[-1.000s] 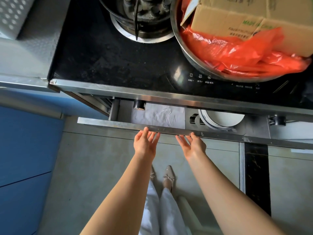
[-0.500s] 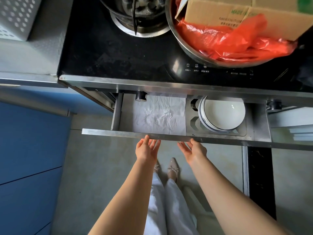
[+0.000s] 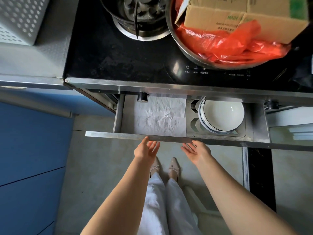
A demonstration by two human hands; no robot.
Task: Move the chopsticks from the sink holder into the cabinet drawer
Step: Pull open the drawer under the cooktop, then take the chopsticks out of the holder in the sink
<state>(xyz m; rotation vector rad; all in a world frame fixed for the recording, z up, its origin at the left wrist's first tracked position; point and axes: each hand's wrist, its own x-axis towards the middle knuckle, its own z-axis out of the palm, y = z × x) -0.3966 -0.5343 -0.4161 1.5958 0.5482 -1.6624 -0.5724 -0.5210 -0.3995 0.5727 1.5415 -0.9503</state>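
The steel cabinet drawer [image 3: 118, 135] stands pulled out below the black cooktop. Inside lie a crumpled white paper liner [image 3: 160, 116] on the left and stacked white bowls [image 3: 223, 114] on the right. My left hand [image 3: 146, 149] sits just below the drawer's front edge, palm up, fingers apart, one fingertip touching the edge. My right hand [image 3: 196, 150] is beside it, also palm up and holding nothing. No chopsticks or sink holder are in view.
A black cooktop [image 3: 118, 53] carries a gas burner [image 3: 140, 16] and a steel basin [image 3: 186, 48] holding red plastic bags [image 3: 228, 46] and a cardboard box [image 3: 245, 16]. A white perforated basket [image 3: 20, 19] sits at top left. Blue cabinet fronts [image 3: 30, 158] run along the left.
The drawer has slid out toward me, uncovering the paper liner and the bowls. Both hands came back with its front edge and have loosened from it.
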